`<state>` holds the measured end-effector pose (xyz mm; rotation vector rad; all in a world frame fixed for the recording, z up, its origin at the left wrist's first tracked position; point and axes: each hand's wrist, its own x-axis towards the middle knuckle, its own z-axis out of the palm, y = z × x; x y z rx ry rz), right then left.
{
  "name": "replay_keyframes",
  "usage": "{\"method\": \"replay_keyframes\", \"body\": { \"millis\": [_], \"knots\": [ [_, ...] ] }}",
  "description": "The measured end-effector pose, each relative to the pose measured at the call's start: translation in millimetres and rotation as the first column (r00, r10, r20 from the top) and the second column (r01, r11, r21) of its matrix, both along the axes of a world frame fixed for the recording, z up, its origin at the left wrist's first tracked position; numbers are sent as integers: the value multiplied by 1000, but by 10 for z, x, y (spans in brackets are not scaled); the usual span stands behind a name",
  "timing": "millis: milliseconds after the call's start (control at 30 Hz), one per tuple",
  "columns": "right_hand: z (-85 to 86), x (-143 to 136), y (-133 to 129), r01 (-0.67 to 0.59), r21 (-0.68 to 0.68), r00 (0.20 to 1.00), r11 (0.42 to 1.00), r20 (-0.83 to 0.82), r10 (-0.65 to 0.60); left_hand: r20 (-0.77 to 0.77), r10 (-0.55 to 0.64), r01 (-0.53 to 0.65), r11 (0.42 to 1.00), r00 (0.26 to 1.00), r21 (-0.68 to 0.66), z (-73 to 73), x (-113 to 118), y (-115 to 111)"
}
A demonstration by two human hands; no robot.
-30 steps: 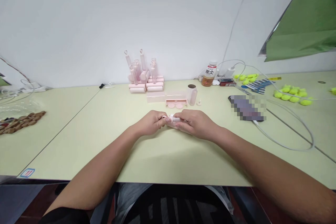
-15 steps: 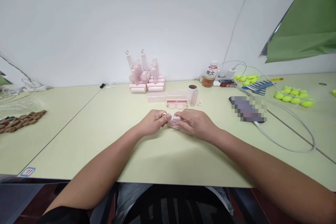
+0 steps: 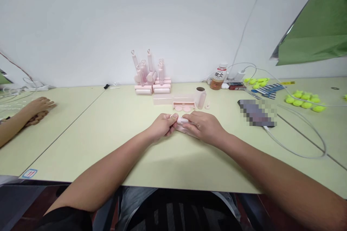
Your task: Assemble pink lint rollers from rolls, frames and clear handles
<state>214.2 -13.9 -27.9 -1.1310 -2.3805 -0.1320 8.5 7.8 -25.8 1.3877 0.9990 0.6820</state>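
Note:
My left hand (image 3: 164,125) pinches one end of a pale pink roller-like piece (image 3: 182,120) between thumb and fingers. Over its other end, my right hand (image 3: 204,124) is closed from the right, hiding much of it. A long pink part (image 3: 187,131) shows below, partly under my right fingers; whether the two are joined I cannot tell. Just beyond my hands lies an open pink holder (image 3: 184,104) with two round lobes. Behind it are pale translucent covers (image 3: 162,99). To the right stand a white roll (image 3: 200,92), a translucent pink tube (image 3: 201,101) and a small pink ring-shaped piece (image 3: 207,106).
Several pink rollers and handles (image 3: 153,83) are stacked by the wall. On the right are a drink bottle (image 3: 218,77), a phone (image 3: 256,113) with its cable, and yellow-green pieces (image 3: 305,100). Another person's hand (image 3: 40,106) rests over brown pieces (image 3: 36,118) at far left.
My left fingers have shifted slightly and curl closer around the end of the pink piece. My right hand keeps its grip. Another person's hand has come in at the far left.

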Motion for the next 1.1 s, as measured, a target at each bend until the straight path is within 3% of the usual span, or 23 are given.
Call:
{"method": "replay_keyframes", "body": {
  "millis": [133,200,333,433,500,567,633,667,700,733,767,867,933,1000,1100],
  "knots": [
    [11,-21,-23,3,45,1000,999,9,-3,-12,-39,37,986,999,-165,65,-25,-9],
    [17,-31,-35,-4,56,1000,998,4,4,-21,-59,55,987,998,-153,78,-44,-6],
    [54,-37,-65,-26,-18,998,999,-66,25,-51,-130,135,985,990,107,58,-79,12],
    [131,-16,-73,-134,-246,976,960,-202,84,-188,-170,230,902,967,367,43,-120,28],
    [204,16,-64,-254,-444,943,860,-312,117,-309,-139,291,799,941,526,50,-150,29],
    [280,59,-50,-380,-615,903,691,-408,134,-404,-100,361,672,909,647,67,-171,17],
    [342,97,-42,-472,-720,869,509,-478,131,-460,-83,426,547,884,720,85,-179,-2],
    [361,110,-41,-495,-747,859,443,-499,118,-473,-78,444,501,878,743,90,-179,-10],
    [371,116,-41,-503,-759,853,413,-513,95,-478,-72,453,472,875,756,90,-178,-14],
    [372,117,-41,-494,-758,852,425,-519,65,-478,-64,450,463,876,763,87,-176,-14],
    [364,113,-37,-470,-744,853,476,-522,26,-469,-53,436,474,881,765,79,-177,-7],
    [304,98,-6,-310,-600,839,737,-538,-85,-389,-16,328,572,921,752,44,-188,36],
    [260,100,26,-173,-469,821,866,-555,-136,-307,23,227,621,951,750,23,-204,69],
    [234,110,50,-86,-396,803,914,-571,-172,-243,71,146,629,967,764,12,-222,96],
    [232,120,58,-86,-382,766,920,-616,-184,-215,102,101,639,971,762,10,-249,124]
  ]
}}
